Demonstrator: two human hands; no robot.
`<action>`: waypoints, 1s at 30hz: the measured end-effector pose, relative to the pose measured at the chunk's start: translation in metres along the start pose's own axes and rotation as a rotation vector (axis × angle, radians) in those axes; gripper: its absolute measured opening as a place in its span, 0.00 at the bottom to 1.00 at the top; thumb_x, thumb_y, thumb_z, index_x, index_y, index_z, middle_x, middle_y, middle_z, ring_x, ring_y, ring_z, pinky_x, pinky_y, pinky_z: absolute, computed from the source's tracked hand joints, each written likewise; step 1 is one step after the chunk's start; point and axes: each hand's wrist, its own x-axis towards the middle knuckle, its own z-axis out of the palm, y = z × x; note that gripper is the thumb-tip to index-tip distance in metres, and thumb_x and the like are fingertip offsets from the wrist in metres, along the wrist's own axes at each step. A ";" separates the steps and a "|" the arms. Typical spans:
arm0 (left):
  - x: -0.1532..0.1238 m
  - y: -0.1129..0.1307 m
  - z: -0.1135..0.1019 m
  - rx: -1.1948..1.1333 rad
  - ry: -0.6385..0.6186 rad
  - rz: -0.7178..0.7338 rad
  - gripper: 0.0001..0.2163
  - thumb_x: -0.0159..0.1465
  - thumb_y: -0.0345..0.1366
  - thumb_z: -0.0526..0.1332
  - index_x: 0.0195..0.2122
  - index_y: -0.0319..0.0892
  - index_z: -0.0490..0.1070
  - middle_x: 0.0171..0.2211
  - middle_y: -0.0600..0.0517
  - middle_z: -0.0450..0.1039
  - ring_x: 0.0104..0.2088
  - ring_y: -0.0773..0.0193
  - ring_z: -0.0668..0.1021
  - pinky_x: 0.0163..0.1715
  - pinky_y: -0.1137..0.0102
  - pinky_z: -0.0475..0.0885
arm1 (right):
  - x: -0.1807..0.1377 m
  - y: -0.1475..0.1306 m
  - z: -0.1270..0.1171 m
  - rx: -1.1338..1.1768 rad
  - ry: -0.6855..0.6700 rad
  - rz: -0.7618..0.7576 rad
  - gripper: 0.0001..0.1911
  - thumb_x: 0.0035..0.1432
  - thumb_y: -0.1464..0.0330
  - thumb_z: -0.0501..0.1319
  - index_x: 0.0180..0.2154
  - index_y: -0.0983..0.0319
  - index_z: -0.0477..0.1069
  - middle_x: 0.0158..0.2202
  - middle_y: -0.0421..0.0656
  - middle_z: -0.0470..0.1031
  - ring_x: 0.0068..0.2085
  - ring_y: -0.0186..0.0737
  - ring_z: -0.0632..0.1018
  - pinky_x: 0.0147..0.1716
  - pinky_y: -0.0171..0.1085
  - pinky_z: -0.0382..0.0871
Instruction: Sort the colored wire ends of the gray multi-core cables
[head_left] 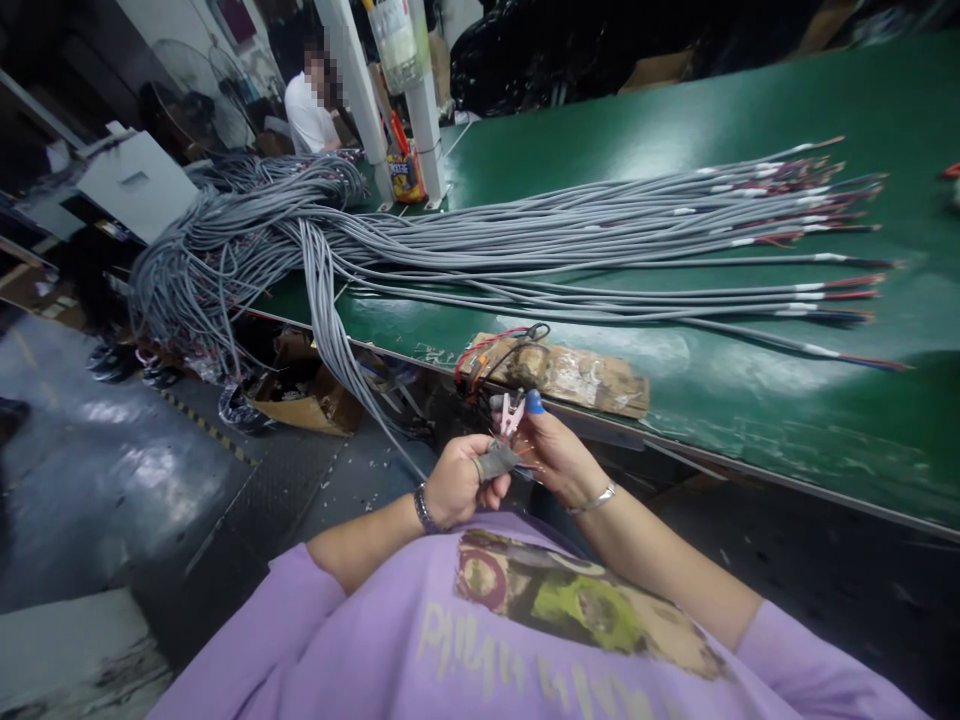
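Note:
My left hand (459,482) is closed around the end of a grey cable (360,385) that hangs down from the bench edge. My right hand (553,455), with a blue cover on one fingertip, is closed on a small pink-handled cutter (512,413) at the cable's end. Both hands are held close together just below the green bench (750,400). A large bundle of grey cables (562,235) with stripped coloured wire ends lies across the bench, and its left part spills over the edge.
A worn cardboard piece (577,375) with red and black wires (487,350) lies at the bench edge. White posts (420,100) and a snack bag (405,175) stand at the far side. A person in white (311,110) sits beyond. Cardboard boxes (307,395) sit on the floor.

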 end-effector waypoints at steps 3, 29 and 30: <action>0.001 -0.002 -0.001 -0.005 -0.005 -0.019 0.24 0.39 0.56 0.70 0.21 0.40 0.66 0.11 0.57 0.64 0.09 0.74 0.61 0.09 0.76 0.49 | 0.002 0.002 -0.001 -0.002 -0.003 -0.046 0.19 0.42 0.53 0.73 0.25 0.61 0.77 0.21 0.38 0.73 0.22 0.31 0.71 0.22 0.30 0.67; -0.006 -0.005 0.005 -0.037 0.150 0.100 0.25 0.41 0.58 0.70 0.21 0.40 0.66 0.12 0.57 0.66 0.09 0.74 0.63 0.09 0.77 0.52 | -0.008 -0.001 -0.007 -0.106 -0.054 -0.026 0.23 0.36 0.51 0.74 0.29 0.61 0.76 0.22 0.38 0.72 0.24 0.33 0.69 0.22 0.32 0.64; -0.006 -0.005 0.006 -0.048 0.166 0.104 0.24 0.41 0.57 0.70 0.21 0.40 0.66 0.12 0.57 0.66 0.09 0.74 0.63 0.09 0.77 0.52 | -0.008 0.001 -0.007 -0.132 -0.030 -0.064 0.23 0.36 0.50 0.73 0.27 0.61 0.75 0.21 0.38 0.71 0.23 0.33 0.69 0.22 0.33 0.64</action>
